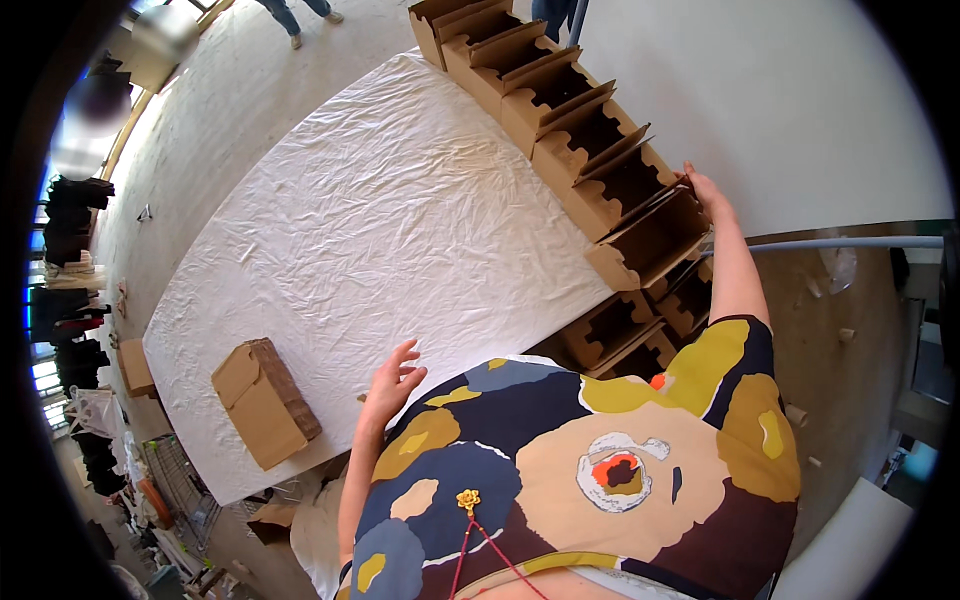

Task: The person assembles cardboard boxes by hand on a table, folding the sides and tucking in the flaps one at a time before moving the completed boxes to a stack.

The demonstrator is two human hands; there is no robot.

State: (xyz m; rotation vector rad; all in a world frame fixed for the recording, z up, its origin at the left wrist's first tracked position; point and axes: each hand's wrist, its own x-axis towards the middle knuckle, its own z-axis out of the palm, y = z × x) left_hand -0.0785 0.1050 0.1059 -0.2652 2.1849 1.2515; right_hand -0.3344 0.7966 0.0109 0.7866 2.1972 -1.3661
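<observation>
A row of open cardboard boxes (552, 166) runs along the right side of a table covered with a wrinkled white cloth (400, 200). My right hand (708, 193) is at the right end of the nearest box (614, 266), its fingers curled round the far corner; the thumb side is partly hidden. Over the near edge of the cloth hovers my left hand (392, 382), its fingers apart and nothing in them. To its left lies a stack of flat folded cardboard (262, 400).
More open boxes (605, 330) stand lower down, beside my body at the table's near right edge. A grey pipe (850, 243) runs off to the right. Dark garments (75, 220) hang at the far left. Another person's legs (290, 18) show at the top.
</observation>
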